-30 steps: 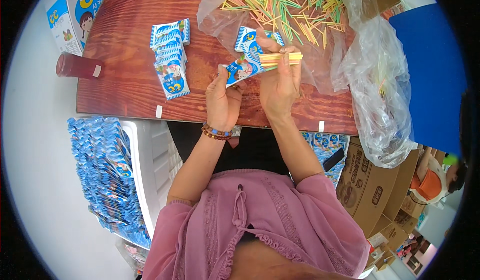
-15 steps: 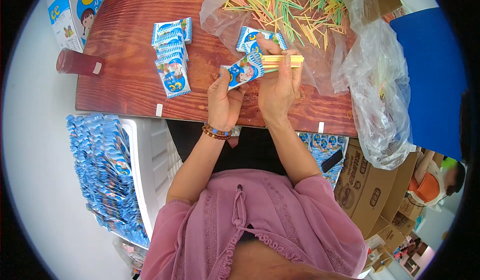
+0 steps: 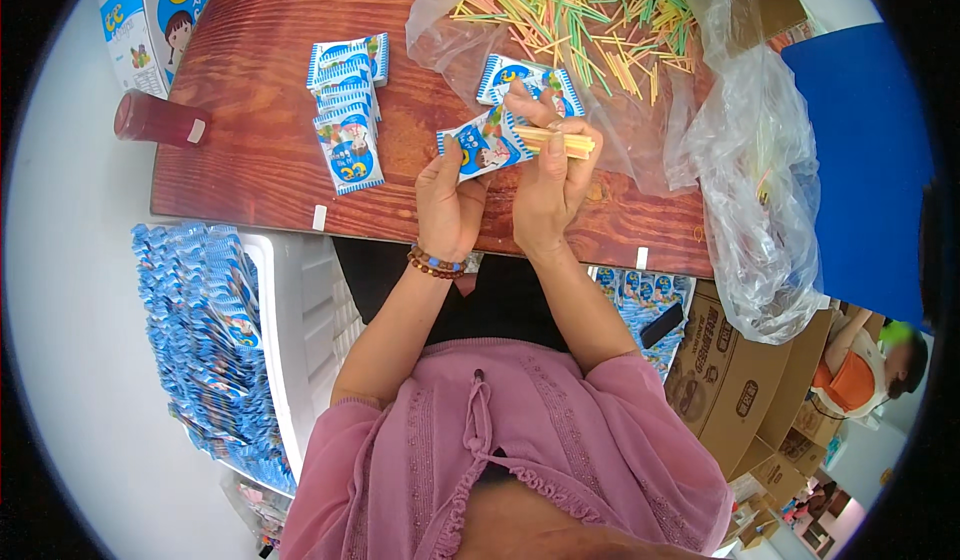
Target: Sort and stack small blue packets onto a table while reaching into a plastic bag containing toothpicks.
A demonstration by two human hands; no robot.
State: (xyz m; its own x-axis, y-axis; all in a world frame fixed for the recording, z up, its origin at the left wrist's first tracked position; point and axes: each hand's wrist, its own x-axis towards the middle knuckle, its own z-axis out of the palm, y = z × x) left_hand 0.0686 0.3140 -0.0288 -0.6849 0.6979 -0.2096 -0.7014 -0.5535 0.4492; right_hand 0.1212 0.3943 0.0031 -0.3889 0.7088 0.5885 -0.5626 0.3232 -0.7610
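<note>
My left hand (image 3: 447, 200) grips a small blue and white packet (image 3: 480, 147) over the wooden table (image 3: 250, 160). My right hand (image 3: 552, 182) pinches a bundle of thin yellow sticks (image 3: 560, 141), their ends set at the packet's mouth. A second packet (image 3: 528, 80) of the same kind lies just beyond my fingers, on a clear plastic bag (image 3: 620, 110). A heap of loose coloured sticks (image 3: 590, 10) covers that bag at the table's far side. A row of several overlapping packets (image 3: 348, 110) lies to my left.
A red cylinder (image 3: 160, 120) and a printed box (image 3: 160, 20) sit at the table's left end. A white crate (image 3: 290, 360) full of blue packets (image 3: 210, 340) stands on my left. Cardboard boxes (image 3: 740, 380) are on my right, another person (image 3: 870, 370) beyond them.
My hands have barely moved. The stick bundle has slid a little further toward the packet in my left hand.
</note>
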